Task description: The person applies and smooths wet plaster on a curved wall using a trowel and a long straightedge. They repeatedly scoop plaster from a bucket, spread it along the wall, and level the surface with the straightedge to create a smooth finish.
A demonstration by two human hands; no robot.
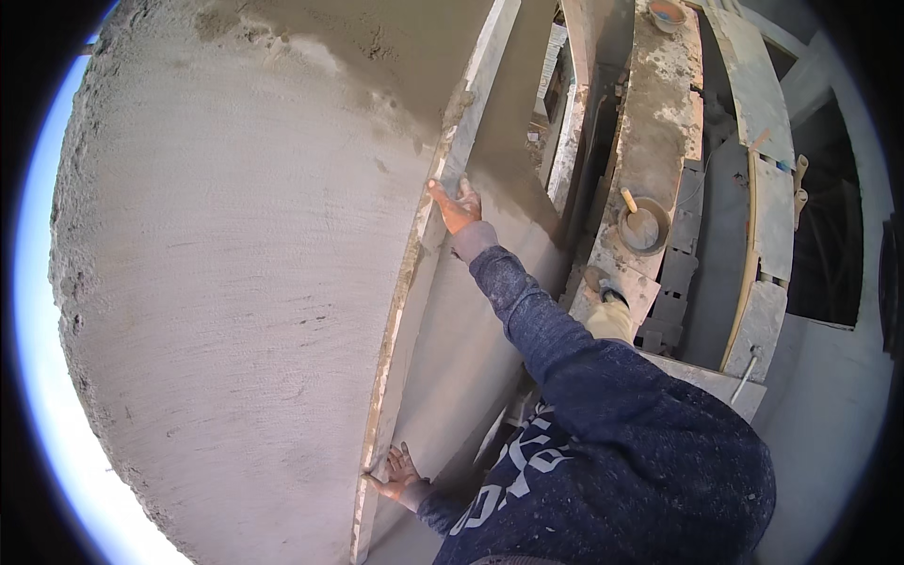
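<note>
A long, pale straightedge board (402,330), mortar along its edge, lies against the plastered wall (226,235) in front of me. My right hand (459,207), on the upper part of the board in the picture, grips it with the thumb over one edge. Farther down the same board, my left hand (400,474) holds it between thumb and spread fingers. Dark, damp plaster (395,47) covers the wall's top part on both sides of the straightedge. Some of my fingertips are hidden behind the board.
Scaffold planks (650,122) smeared with mortar run along my right. A bucket (656,247) of mortar with a wooden-handled tool stands on them, near my foot (610,315). Another bowl (667,14) sits at the far end. More boards (772,217) lie beyond a gap.
</note>
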